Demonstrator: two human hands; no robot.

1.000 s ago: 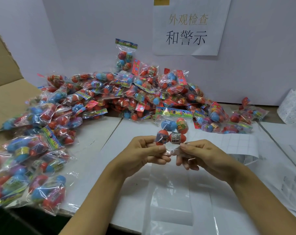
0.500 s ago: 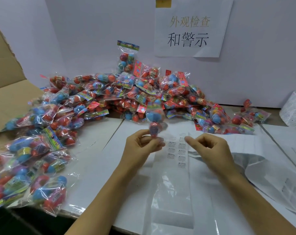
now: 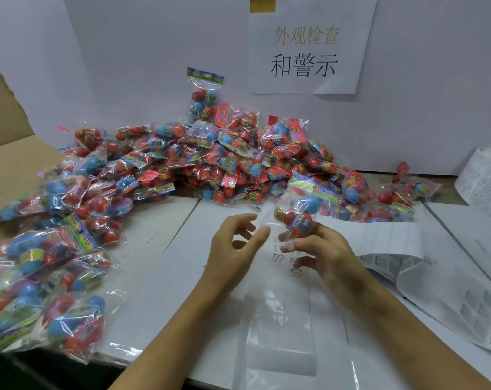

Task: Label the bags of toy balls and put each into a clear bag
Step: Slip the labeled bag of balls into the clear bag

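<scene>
Left hand (image 3: 233, 243): bare; no glove, ring or other covering visible; slender fingers; fingertips blurred, so nails cannot be made out
Right hand (image 3: 320, 251): bare; no glove or ring visible; fingers slender, knuckles showing on the back of the hand
Left forearm (image 3: 165, 336): bare from the wrist to the lower edge of the view; no sleeve, watch or band in sight
Right forearm (image 3: 401, 327): bare from the wrist to the lower right edge of the view; no sleeve, watch or band in sight
</scene>
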